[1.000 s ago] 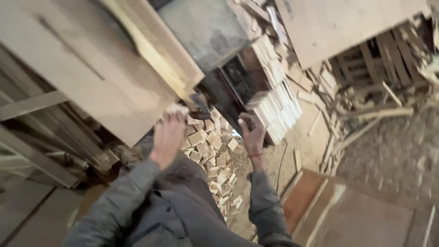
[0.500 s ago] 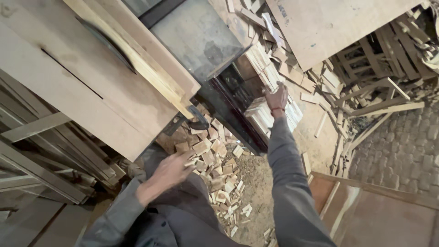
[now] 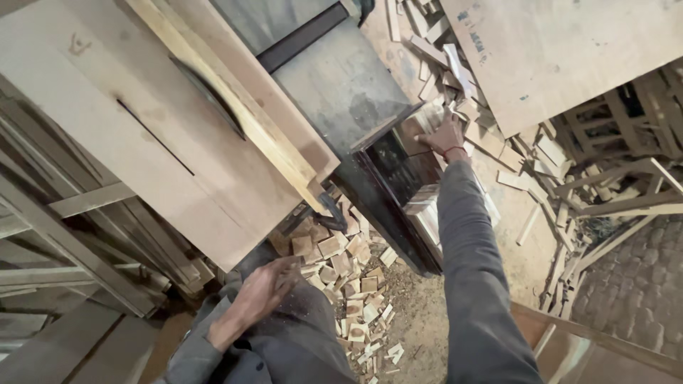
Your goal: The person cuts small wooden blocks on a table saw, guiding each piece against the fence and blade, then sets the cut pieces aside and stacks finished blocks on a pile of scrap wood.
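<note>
My right hand [image 3: 442,135] reaches far forward past a dark machine frame [image 3: 388,192] and grips a small wooden block [image 3: 418,128] at the edge of the grey metal table [image 3: 341,85]. A red band circles that wrist. My left hand [image 3: 260,293] hangs low near my lap, blurred, fingers loosely apart, with nothing in it. It hovers beside a heap of small square wood offcuts [image 3: 348,281] on the sawdust floor. Both sleeves are grey.
A wooden saw table [image 3: 142,149] with a blade [image 3: 208,96] and a long pale plank [image 3: 242,121] fills the left. A large plywood sheet [image 3: 569,57] leans at the upper right above scrap slats [image 3: 612,178]. Stacked slats [image 3: 430,213] sit under the machine; cobbles [image 3: 640,284] lie right.
My right hand has risen from the offcut heap and stretched forward to the block at the metal table's edge. My left hand has dropped back toward my lap.
</note>
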